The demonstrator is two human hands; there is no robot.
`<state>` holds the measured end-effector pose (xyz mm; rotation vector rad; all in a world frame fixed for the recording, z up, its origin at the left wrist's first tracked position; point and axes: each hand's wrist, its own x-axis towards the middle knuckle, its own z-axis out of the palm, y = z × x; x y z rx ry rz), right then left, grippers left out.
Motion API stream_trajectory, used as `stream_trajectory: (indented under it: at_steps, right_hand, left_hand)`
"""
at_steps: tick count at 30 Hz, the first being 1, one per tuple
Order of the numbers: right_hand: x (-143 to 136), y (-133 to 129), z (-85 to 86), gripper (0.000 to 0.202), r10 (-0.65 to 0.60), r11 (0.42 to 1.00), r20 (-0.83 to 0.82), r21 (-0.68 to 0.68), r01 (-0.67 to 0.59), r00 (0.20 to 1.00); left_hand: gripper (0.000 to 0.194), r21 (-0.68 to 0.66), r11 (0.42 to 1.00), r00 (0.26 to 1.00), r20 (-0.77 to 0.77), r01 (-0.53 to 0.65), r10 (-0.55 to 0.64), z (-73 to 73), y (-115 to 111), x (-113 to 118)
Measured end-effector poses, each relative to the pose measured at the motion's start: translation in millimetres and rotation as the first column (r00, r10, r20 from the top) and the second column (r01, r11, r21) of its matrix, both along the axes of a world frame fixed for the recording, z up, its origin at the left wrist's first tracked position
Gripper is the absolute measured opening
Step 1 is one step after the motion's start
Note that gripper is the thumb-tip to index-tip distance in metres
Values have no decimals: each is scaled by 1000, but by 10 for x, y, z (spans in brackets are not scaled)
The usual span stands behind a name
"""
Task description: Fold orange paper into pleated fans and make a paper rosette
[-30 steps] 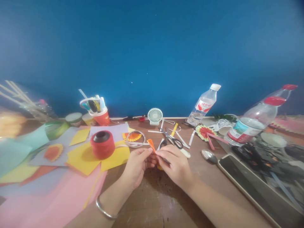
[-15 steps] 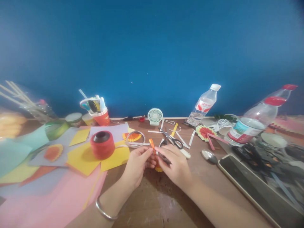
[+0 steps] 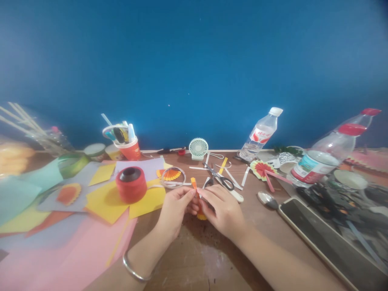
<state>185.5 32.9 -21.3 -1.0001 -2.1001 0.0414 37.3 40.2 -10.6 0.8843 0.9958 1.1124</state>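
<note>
Head view; blue wall (image 3: 194, 72) behind brown table (image 3: 182, 262); left hand (image 3: 173, 208), right hand (image 3: 226, 210) pinching orange paper (image 3: 193, 183)

Along the foot of a blue wall (image 3: 194, 72), I see on my remote feed a pale green fan (image 3: 198, 148) standing on the table (image 3: 182, 262), between a red cup (image 3: 131, 152) of pens (image 3: 119, 134) at left and a white-capped bottle (image 3: 260, 131) at right. Farther right I note a red-capped bottle (image 3: 313, 163) and, nearer my viewpoint, a dark-screened phone (image 3: 327, 238) with a spoon (image 3: 266, 199) just beside its far corner; pale sticks (image 3: 27, 117), blurred, fan out at far left.
</note>
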Motion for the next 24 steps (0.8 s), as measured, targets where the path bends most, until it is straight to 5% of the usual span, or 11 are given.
stream_trajectory:
  at_steps: [10,24]
  right_hand:
    - [-19,-28,89,21,5,990,13,-144,-3,1000]
    - [-25,-32,65,36,9,999,-70,-51,-13,998]
  left_hand:
    - [16,108,992,981,-190,63,-41,6,1,-16]
    - [20,-6,1000,998,-57,27,-27,-13,-6,-14]
